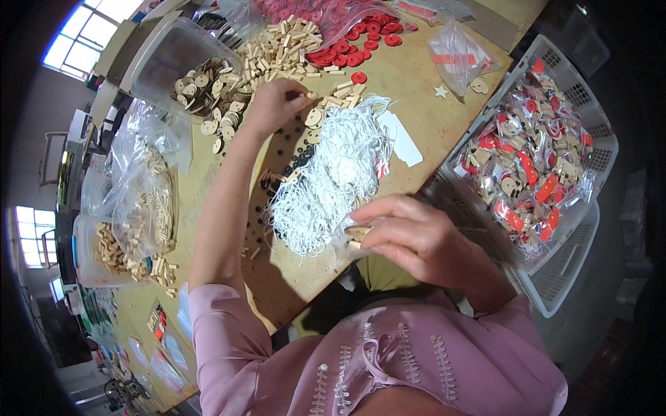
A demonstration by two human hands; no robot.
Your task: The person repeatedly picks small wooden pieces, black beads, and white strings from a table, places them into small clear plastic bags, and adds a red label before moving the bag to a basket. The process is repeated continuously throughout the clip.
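My left hand (277, 107) reaches across the table, its fingertips pinched on a small wooden piece (312, 96). Round wooden discs (314, 118) with holes lie just below those fingers, next to some wooden sticks (345, 94). Close to the table's near edge, my right hand (420, 236) is closed on a small clear plastic bag (345, 239) with wooden pieces in it. A large tangle of white string (347, 156) lies between my two hands. Small black beads (300, 159) are scattered along its left side.
A clear tub (149, 76) of wooden discs stands far left, beside a heap of wooden sticks (288, 45). Red discs (368, 31) lie at the back. On the right, a white basket (603, 132) holds many filled bags. Another tub (87, 243) of wooden pieces sits left.
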